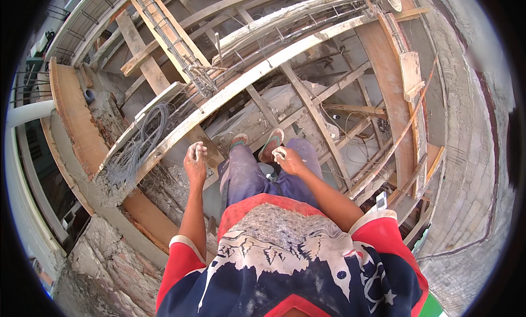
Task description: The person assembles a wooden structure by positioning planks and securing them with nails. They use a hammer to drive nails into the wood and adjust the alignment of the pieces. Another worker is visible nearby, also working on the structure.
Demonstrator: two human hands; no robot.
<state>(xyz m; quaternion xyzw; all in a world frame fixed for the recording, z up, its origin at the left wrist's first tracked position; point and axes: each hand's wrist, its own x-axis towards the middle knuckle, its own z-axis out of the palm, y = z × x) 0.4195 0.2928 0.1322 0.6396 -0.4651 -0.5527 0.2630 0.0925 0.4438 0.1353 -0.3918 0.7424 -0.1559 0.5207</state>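
Observation:
My left hand (195, 157) is raised over the left side of my lap, its dusty fingers bent and slightly apart, with nothing visible in them. Above my right thigh, my right hand (289, 160) has its pale, dusty fingers curled in; whatever they may hold is hidden. Left of my left hand, a tangled bundle of thin grey wire (150, 133) lies against a long pale timber board (230, 89). That board runs diagonally in front of me. My sandalled feet (271, 144) are below my hands, among wooden beams (312, 114).
Steel rebar cages (178, 46) lie along board forms at the far side. Brown form panels (389, 98) stand at right, crossed by a thin wooden pole (405, 130). Broken concrete (104, 262) fills the near left. A grey block-patterned surface (471, 169) lies beyond the right side.

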